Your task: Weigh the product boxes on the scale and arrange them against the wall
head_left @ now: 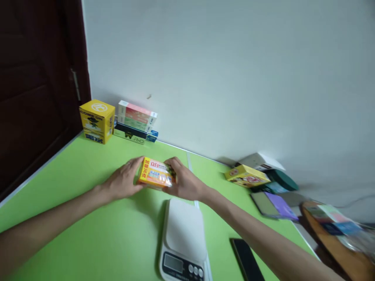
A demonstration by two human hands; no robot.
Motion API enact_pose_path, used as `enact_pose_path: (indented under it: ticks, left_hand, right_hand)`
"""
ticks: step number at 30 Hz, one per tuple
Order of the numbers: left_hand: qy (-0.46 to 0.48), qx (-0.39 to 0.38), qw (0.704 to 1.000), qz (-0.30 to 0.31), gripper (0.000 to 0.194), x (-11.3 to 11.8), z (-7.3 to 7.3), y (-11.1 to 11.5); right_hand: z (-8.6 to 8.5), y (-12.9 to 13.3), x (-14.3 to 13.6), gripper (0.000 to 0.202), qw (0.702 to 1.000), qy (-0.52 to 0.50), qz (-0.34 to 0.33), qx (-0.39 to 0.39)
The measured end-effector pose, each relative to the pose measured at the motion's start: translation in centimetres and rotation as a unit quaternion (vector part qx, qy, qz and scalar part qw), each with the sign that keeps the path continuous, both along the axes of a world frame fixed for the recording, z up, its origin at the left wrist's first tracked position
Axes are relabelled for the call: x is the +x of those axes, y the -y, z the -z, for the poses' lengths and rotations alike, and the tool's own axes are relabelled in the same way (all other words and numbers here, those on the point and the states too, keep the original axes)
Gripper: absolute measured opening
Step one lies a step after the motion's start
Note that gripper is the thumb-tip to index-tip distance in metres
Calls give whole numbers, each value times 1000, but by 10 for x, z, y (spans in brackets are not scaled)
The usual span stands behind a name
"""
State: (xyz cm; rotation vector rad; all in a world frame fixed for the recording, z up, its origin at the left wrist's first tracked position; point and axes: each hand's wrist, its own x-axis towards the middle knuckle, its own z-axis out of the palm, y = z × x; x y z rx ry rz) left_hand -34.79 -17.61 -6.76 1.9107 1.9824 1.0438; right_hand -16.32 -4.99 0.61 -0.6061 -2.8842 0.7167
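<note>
Between my two hands is a yellow-and-orange soap pack [158,172] with red Chinese lettering, held above the green table. My left hand [126,178] grips its left end, thumb below and fingers on top. At the other end, my right hand [184,178] is closed round it and covers part of the label. Just nearer to me than the pack lies a white digital kitchen scale [185,230], its plate bare and its display dark. A black phone [246,259] rests flat under my right forearm.
At the back left stand a yellow cube box [97,121] and stacked toothpaste-like boxes [136,121] against the wall. To the right are a yellow carton [247,176], a dark green round container [283,180] and a purple-edged packet [275,205]. A wooden stool [331,242] carries packets beyond the table edge.
</note>
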Motion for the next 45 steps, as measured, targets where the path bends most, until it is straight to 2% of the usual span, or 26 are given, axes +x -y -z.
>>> enact_pose_path:
  ticks: [3,6,12,17,21,25,28,31,33,36,39,41,43,45]
  left_hand:
    - [78,-70,992,66,75,43,-20,1]
    - [121,-106,981,104,74,80,-29,3]
    - [151,-152,973,86,72,122,-14,3]
    - [111,-197,972,70,74,133,-8,3]
    - [53,-238,967,72,88,125,-14,8]
    - [55,-243,965,85,95,112,-21,10]
    - [66,-249,963,78,90,107,-20,5]
    - [97,-261,957,82,76,112,-17,-2]
    - [133,-259,952,89,65,121,-19,-6]
    - [183,-252,948,68,63,144,-30,-14]
    - [225,-239,942,72,61,179,-46,-32]
    - [253,-222,937,91,58,206,-53,-53]
    - [284,-195,934,97,57,237,-52,-81]
    - [307,-167,933,91,56,268,-44,-114]
  right_hand:
    - [-23,19,56,53,998,17,37,-48]
    - [-28,31,98,54,995,24,58,-71]
    - [-6,32,141,63,997,18,55,-42]
    - [10,30,155,69,998,12,46,-45]
    - [5,28,168,79,996,-1,34,-85]
    - [-1,22,189,79,992,-28,57,-111]
    - [3,23,194,80,990,-41,61,-122]
    - [11,25,189,83,993,-56,41,-99]
    - [14,23,187,80,995,-67,30,-72]
    - [12,14,199,72,992,-105,29,-66]
    - [11,4,229,69,970,-196,77,-122]
    - [17,-4,252,66,940,-266,150,-151]
    - [30,-12,274,55,901,-317,242,-173]
    - [49,-22,292,44,851,-359,326,-203]
